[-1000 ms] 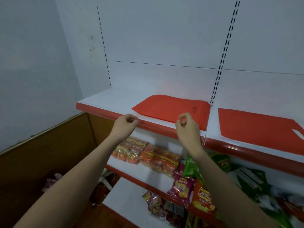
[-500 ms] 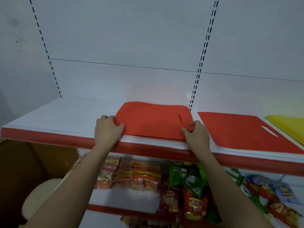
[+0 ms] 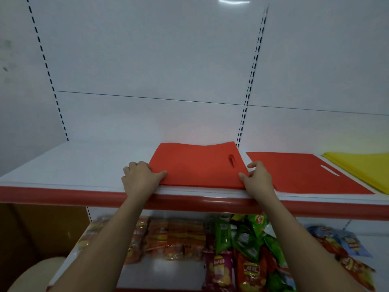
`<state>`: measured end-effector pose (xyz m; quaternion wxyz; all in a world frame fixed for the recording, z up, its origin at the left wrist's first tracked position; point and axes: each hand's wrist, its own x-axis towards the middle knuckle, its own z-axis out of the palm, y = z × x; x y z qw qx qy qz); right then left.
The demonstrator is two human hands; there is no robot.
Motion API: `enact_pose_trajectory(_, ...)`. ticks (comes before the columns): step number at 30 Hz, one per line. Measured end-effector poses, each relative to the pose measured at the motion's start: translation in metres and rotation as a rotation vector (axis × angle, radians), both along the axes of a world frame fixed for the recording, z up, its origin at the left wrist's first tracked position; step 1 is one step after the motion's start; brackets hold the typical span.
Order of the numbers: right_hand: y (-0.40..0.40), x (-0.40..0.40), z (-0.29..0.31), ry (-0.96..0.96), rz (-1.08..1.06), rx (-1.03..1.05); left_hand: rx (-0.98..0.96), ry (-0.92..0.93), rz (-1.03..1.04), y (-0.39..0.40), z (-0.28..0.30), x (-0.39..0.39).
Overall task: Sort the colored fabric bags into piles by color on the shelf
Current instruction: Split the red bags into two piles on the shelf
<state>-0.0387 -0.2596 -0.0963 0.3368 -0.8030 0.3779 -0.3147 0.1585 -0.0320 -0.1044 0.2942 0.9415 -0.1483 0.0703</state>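
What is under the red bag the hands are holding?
The red bag lies on the white shelf. Its front edge looks layered, maybe more red bags beneath, but they are covered. The left hand and right hand grip its corners.

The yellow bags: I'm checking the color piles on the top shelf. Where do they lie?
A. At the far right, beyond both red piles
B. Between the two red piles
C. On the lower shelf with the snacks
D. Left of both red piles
A: the yellow bags lie at the shelf's right end, past the right red pile and the left red pile.
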Motion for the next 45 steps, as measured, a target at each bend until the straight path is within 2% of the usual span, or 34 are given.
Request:
enact_pose_trajectory(8, 0.009, -0.001, 0.007, 0.048, 0.022, -0.032, 0.062, 0.230, -0.035, 0.004, 0.022, 0.006)
enact_pose_trajectory(10, 0.014, -0.001, 0.008, 0.042, 0.021, -0.059, 0.074, 0.228, -0.037, 0.005, 0.026, 0.005)
enact_pose_trajectory(13, 0.017, 0.001, 0.014, -0.014, 0.006, -0.225, 0.106, 0.099, -0.039, 0.007, 0.035, 0.001)
enact_pose_trajectory(17, 0.012, 0.000, 0.044, -0.099, 0.044, -0.288, -0.182, 0.078, -0.169, 0.007, 0.054, -0.002)
enact_pose_trajectory(21, -0.004, -0.014, 0.077, -0.161, 0.079, -0.116, -0.453, 0.200, -0.333, -0.003, 0.080, -0.014)
enact_pose_trajectory(27, -0.046, -0.057, 0.103, -0.236, 0.132, 0.060, -0.616, 0.271, -0.470, -0.043, 0.109, -0.053)
enact_pose_trajectory(32, -0.097, -0.105, 0.114, -0.180, 0.187, 0.105, -0.628, 0.302, -0.429, -0.103, 0.119, -0.097)
enact_pose_trajectory(36, -0.144, -0.146, 0.114, -0.130, 0.168, 0.096, -0.686, 0.400, -0.465, -0.154, 0.116, -0.141)
enact_pose_trajectory(41, -0.208, -0.187, 0.091, -0.050, 0.139, 0.084, -0.571, 0.418, -0.440, -0.212, 0.095, -0.186)
enact_pose_trajectory(45, -0.243, -0.198, 0.066, 0.082, 0.132, -0.045, -0.487, 0.367, -0.404, -0.238, 0.073, -0.198)
